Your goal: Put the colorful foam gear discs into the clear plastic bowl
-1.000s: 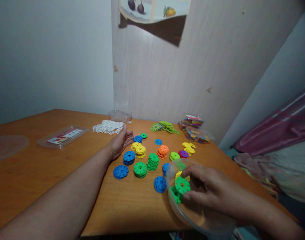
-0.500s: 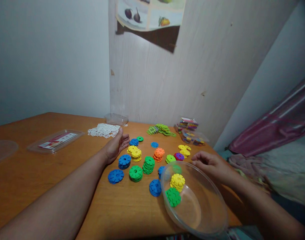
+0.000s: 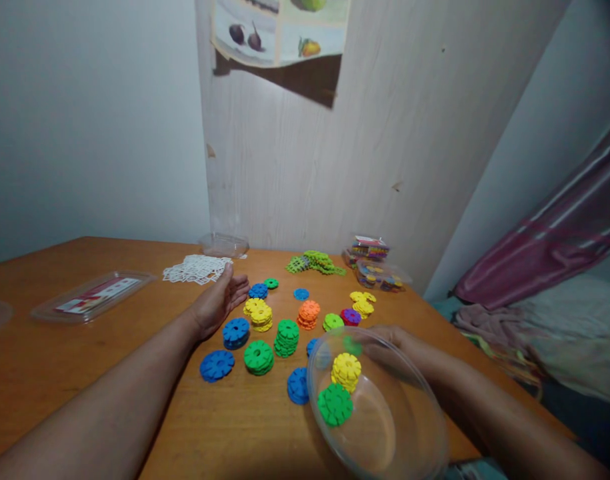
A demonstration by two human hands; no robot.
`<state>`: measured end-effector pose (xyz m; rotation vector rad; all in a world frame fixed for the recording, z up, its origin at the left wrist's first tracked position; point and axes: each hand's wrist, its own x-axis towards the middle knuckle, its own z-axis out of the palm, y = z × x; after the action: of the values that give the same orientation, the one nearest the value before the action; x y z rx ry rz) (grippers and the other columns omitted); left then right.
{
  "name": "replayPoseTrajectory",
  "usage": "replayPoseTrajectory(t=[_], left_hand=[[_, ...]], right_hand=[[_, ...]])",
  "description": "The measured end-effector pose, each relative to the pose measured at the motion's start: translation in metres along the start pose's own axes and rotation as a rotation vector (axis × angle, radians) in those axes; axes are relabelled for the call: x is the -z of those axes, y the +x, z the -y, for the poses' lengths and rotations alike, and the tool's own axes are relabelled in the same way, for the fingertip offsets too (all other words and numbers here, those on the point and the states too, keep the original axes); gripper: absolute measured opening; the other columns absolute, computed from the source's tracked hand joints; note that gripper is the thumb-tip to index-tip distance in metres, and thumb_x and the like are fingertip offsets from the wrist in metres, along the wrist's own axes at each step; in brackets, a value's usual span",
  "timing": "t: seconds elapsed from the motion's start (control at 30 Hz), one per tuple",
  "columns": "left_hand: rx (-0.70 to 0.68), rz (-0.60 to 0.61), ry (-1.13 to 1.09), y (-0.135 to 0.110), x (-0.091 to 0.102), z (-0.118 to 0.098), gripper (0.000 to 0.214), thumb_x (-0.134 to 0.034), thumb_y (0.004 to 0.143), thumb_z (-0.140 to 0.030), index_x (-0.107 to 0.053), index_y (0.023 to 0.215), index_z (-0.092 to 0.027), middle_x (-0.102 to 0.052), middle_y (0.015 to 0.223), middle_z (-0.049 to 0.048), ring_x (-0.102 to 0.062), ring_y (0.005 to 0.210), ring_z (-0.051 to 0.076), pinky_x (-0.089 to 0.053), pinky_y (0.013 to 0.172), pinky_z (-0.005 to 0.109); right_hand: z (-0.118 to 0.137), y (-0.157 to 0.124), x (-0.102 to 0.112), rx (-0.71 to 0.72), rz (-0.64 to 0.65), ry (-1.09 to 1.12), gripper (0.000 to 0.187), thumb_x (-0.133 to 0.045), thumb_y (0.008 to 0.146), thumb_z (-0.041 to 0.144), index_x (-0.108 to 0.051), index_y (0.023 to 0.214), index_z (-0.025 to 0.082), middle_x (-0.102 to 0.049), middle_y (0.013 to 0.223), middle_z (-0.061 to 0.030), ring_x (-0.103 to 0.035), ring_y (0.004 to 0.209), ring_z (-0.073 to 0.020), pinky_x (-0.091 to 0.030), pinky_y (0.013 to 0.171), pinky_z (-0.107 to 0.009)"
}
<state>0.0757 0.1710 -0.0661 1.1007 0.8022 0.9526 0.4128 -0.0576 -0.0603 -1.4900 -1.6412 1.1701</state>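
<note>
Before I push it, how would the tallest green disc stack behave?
The green disc stack is taller than its neighbours, so it probably shears or topples. Its discs look like thin plastic, likely light. The orange stack stands close; a spill may hit it.

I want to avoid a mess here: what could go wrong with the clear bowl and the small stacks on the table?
1. The clear bowl looks tilted at the near edge of the table, with the right hand at its far rim; it might slide off and spill its yellow stack and green disc.
2. The left hand lies close beside the blue stack; a small sweep could topple it.
</note>
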Motion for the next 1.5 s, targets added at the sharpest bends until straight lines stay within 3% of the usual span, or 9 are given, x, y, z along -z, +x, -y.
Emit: replayPoseTrajectory(t=[0.13,0.3,0.63,0.8,0.9,1.03,1.1,1.33,1.5], left_hand=[[-0.01,0.008,0.012,0.001,0.001,0.001,0.084,-0.033,0.096,-0.068,-0.042,0.15,-0.005,-0.039,0.157,0.0224,-0.046,0.141,0.026,-0.038,0.117,0.031],[-0.04,0.024,0.02,0.003,0.003,0.004,0.084,-0.035,0.094,-0.07,-0.045,0.148,-0.006,-0.04,0.157,0.022,-0.046,0.141,0.027,-0.039,0.117,0.033],[-0.025,0.021,0.009,0.004,0.002,0.003,0.08,-0.036,0.096,-0.068,-0.046,0.146,-0.006,-0.042,0.156,0.0208,-0.049,0.139,0.026,-0.037,0.119,0.035],[-0.024,0.004,0.005,0.004,0.002,0.004,0.08,-0.037,0.096,-0.068,-0.046,0.146,-0.006,-0.044,0.154,0.022,-0.049,0.139,0.026,-0.039,0.117,0.034],[-0.026,0.015,0.014,0.004,0.002,0.004,0.083,-0.037,0.095,-0.069,-0.044,0.148,-0.005,-0.04,0.156,0.0222,-0.047,0.141,0.027,-0.037,0.118,0.034],[-0.033,0.025,0.009,0.004,0.002,0.005,0.082,-0.036,0.095,-0.069,-0.044,0.149,-0.007,-0.039,0.157,0.0221,-0.044,0.143,0.027,-0.037,0.118,0.035],[-0.029,0.015,0.0,0.005,0.002,0.005,0.082,-0.036,0.095,-0.069,-0.045,0.148,-0.007,-0.04,0.157,0.023,-0.044,0.142,0.027,-0.038,0.117,0.035],[-0.042,0.011,-0.017,0.003,-0.002,0.004,0.08,-0.036,0.096,-0.068,-0.045,0.148,-0.008,-0.038,0.158,0.0229,-0.046,0.141,0.027,-0.039,0.116,0.035],[-0.048,0.028,0.0,0.005,0.001,0.005,0.084,-0.034,0.095,-0.071,-0.044,0.148,-0.006,-0.036,0.158,0.0238,-0.045,0.142,0.028,-0.037,0.117,0.036]], right_hand=[[-0.011,-0.016,0.012,-0.003,-0.134,-0.173,0.047,-0.062,0.088,0.06,-0.073,0.085,0.015,-0.069,0.082,-0.0038,-0.06,0.072,-0.0172,-0.047,0.062,-0.026],[-0.021,-0.021,0.017,-0.018,-0.312,-0.276,0.045,-0.064,0.087,0.058,-0.071,0.092,0.014,-0.067,0.082,-0.004,-0.06,0.075,-0.0172,-0.047,0.063,-0.026],[-0.007,-0.006,0.017,0.064,-0.247,-0.6,0.04,-0.063,0.086,0.053,-0.075,0.091,0.015,-0.068,0.087,-0.0062,-0.061,0.081,-0.0206,-0.046,0.07,-0.03],[-0.015,-0.009,0.021,0.124,-0.273,-0.591,0.045,-0.057,0.09,0.056,-0.074,0.083,0.015,-0.068,0.081,-0.0065,-0.06,0.078,-0.0201,-0.046,0.07,-0.031],[-0.019,-0.015,0.018,0.06,-0.329,-0.485,0.047,-0.051,0.094,0.056,-0.068,0.076,0.016,-0.066,0.076,-0.0053,-0.058,0.073,-0.0186,-0.045,0.065,-0.03],[-0.018,-0.026,0.015,-0.037,-0.502,-0.276,0.038,-0.052,0.093,0.055,-0.063,0.091,0.019,-0.065,0.078,-0.0021,-0.059,0.069,-0.0174,-0.045,0.058,-0.028],[-0.009,-0.032,0.019,-0.028,-0.603,-0.232,0.038,-0.052,0.093,0.057,-0.061,0.097,0.02,-0.064,0.078,-0.0016,-0.059,0.068,-0.0169,-0.046,0.056,-0.027],[0.068,-0.058,0.024,0.027,-0.611,-0.375,0.043,-0.061,0.086,0.063,-0.068,0.093,0.02,-0.063,0.07,-0.0018,-0.056,0.064,-0.0158,-0.044,0.055,-0.026],[0.099,-0.056,-0.012,0.03,-0.36,-0.311,0.034,-0.064,0.088,0.054,-0.07,0.09,0.02,-0.065,0.076,-0.0024,-0.055,0.067,-0.0144,-0.044,0.057,-0.025]])
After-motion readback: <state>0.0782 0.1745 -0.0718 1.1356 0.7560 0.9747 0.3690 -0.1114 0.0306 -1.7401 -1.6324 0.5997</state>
